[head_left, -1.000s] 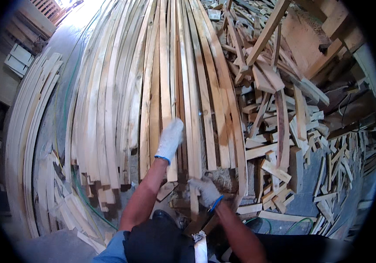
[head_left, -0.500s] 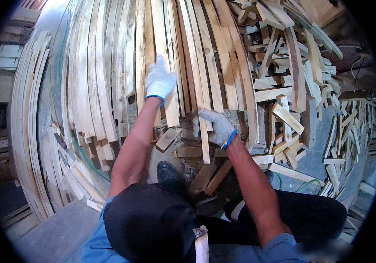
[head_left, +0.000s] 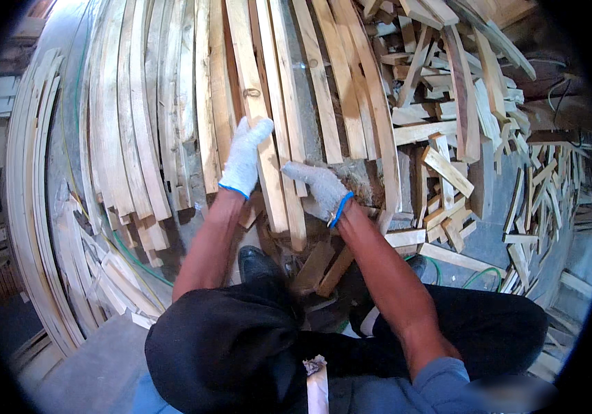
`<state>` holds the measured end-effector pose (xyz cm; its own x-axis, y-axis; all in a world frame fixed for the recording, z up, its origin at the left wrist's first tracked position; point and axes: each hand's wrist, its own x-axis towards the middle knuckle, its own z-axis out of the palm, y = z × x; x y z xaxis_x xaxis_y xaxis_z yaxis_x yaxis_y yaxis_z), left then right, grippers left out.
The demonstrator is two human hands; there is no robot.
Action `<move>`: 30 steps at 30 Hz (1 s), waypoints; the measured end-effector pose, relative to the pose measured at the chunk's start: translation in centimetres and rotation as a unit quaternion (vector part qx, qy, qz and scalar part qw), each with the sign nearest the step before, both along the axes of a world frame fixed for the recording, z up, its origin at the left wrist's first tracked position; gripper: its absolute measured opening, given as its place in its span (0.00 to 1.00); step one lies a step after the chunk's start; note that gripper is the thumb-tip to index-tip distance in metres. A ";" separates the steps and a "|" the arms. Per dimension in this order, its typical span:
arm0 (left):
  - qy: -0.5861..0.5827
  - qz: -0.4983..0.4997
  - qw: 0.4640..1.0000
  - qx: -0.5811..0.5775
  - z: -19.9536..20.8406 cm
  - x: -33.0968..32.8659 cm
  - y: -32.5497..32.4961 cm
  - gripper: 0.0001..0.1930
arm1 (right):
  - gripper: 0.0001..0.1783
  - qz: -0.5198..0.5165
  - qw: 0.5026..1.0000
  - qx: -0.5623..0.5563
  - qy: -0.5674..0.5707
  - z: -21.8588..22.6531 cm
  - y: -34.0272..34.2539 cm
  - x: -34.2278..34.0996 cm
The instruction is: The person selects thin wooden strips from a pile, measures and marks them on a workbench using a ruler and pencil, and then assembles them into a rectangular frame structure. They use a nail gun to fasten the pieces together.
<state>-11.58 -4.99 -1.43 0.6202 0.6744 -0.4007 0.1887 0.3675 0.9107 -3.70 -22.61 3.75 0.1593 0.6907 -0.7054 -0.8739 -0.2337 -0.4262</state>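
Both my hands wear pale knitted gloves with blue cuffs. My left hand (head_left: 245, 157) is closed on the left edge of a long wooden strip (head_left: 272, 203) that has a dark knot farther up. Beside it, to the right, runs a second wooden strip (head_left: 296, 231), its near end sticking out toward my knees. My right hand (head_left: 318, 188) presses against the right side of these strips, fingertips over the top; its lower fingers are hidden. The two strips lie side by side between my hands.
Long wooden strips (head_left: 113, 138) fan out ahead and to the left. At the right is a jumbled heap of short offcuts (head_left: 447, 172). A green hose (head_left: 137, 255) crosses the floor at left. More boards (head_left: 30, 186) are stacked at the far left. My shoe (head_left: 260, 265) rests below the strips.
My left hand has drawn back toward me and gripped the knotted strip, which has come nearer. My right hand has shifted slightly left, and the strips now lie together between my hands.
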 end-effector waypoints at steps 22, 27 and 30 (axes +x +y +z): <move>-0.024 -0.076 0.995 -0.061 4.3 6.1 5.1 0.25 | 0.24 -0.001 0.998 0.012 0.057 -2.6 -5.4 -2.7; 0.040 -0.018 0.999 0.013 1.5 5.7 6.6 0.29 | 0.22 0.052 0.997 -0.045 -0.034 -0.2 -3.4 -2.2; 0.025 -0.046 0.998 -0.016 2.7 5.3 4.9 0.30 | 0.25 0.079 0.993 -0.058 -0.059 -0.8 -3.8 -1.3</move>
<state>-6.29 -0.08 1.24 0.6581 0.6011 -0.4533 0.2677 0.3759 0.8871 -5.03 -26.38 2.90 0.1429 0.6292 -0.7640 -0.7679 -0.4165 -0.4867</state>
